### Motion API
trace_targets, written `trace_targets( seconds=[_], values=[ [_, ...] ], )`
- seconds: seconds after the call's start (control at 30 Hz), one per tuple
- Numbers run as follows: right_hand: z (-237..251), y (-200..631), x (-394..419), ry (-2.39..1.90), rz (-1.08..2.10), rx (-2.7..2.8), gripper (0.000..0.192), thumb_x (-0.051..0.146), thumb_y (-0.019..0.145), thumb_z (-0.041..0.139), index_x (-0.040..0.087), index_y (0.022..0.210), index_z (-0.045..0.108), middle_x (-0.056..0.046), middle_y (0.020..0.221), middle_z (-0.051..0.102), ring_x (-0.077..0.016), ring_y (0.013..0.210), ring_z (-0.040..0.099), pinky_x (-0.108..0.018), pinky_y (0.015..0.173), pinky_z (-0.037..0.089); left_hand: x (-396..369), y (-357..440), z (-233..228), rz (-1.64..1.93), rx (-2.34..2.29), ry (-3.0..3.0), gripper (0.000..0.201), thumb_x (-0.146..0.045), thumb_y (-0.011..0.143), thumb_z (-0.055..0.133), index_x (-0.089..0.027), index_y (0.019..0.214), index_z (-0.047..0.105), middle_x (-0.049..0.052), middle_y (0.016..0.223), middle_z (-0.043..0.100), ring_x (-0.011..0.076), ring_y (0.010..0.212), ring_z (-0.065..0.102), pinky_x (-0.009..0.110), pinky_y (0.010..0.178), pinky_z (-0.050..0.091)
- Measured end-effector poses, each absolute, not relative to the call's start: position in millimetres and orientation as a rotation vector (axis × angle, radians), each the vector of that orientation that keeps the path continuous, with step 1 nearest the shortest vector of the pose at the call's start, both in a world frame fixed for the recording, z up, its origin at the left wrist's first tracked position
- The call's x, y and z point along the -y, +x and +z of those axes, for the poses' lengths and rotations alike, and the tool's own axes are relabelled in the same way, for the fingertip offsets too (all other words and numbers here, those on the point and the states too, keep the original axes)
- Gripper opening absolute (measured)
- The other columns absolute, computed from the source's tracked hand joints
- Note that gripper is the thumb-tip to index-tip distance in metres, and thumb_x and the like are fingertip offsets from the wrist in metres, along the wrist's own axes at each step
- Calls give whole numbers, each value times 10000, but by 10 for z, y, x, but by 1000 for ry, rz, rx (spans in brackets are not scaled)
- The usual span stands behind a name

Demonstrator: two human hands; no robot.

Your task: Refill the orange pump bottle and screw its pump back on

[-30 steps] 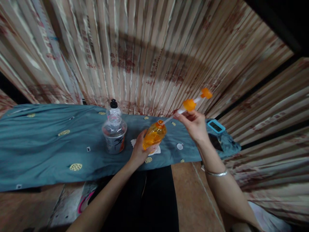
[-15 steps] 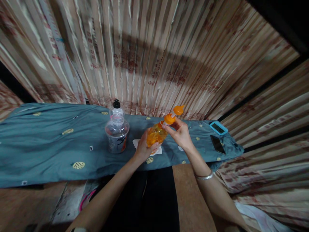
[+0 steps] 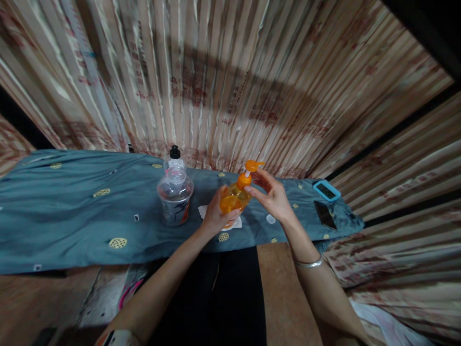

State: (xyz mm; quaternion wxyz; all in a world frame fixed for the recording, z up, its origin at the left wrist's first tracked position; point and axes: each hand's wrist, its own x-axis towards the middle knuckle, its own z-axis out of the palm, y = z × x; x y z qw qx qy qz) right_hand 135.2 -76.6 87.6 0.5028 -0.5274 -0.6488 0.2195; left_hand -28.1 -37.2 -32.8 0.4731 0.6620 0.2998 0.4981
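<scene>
A pump bottle (image 3: 236, 198) of clear plastic with orange liquid is tilted slightly to the right. My left hand (image 3: 215, 211) wraps round its body and keeps it just over a white paper (image 3: 236, 224). The orange pump head (image 3: 253, 166) sits at the bottle's neck, with its spout pointing right and a short white stem below. My right hand (image 3: 274, 197) is beside the orange collar (image 3: 244, 180). Its thumb tip is at the collar, and the other fingers are spread apart behind and above the thumb.
To the left stand a clear plastic tub (image 3: 175, 204), an open clear bottle (image 3: 176, 176) and a black-capped bottle (image 3: 175, 153). A blue digital clock (image 3: 326, 191) and a dark phone (image 3: 324, 215) lie at the right end of the cloth-covered table (image 3: 82, 221). A pleated curtain (image 3: 216, 86) hangs behind.
The pump has come down onto the bottle's neck and its spout has swung leftward. My right hand's fingers have loosened from the collar. The bottle is a little more upright.
</scene>
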Motion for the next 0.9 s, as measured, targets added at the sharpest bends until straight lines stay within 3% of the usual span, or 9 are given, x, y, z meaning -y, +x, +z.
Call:
trace_targets(
  seconds=[0.2,0.4,0.6,0.9],
  values=[
    [982,1410,678,-1273,653,1684,483,463,738,818,220,1142,712,-65,1209,733,-262,1129,663,-457,1054,473,311,-192,-274,1227,-745,1614,774,-299,685,827,-211,1366,471,117,1307,655,294,1174,654,471,1039,510],
    [964,1475,662,-1169,764,1604,336,489,723,833,288,976,741,22,1021,762,-186,990,688,-352,988,504,349,-220,-191,1184,-808,1629,588,-290,695,816,-211,1212,548,63,1151,714,256,1042,699,417,930,553],
    [915,1480,668,-1138,798,1587,325,429,708,860,333,998,752,44,1046,769,-171,1004,689,-337,997,503,352,-222,-178,1193,-793,1637,573,-273,688,815,-205,1184,536,50,1103,717,240,999,703,390,890,563],
    [938,1486,647,-1185,781,1680,343,450,730,837,295,1023,747,3,1100,765,-212,1059,684,-404,1042,486,347,-217,-234,1206,-763,1662,593,-262,704,810,-216,1228,536,48,1127,719,237,1004,706,386,886,570]
  ],
)
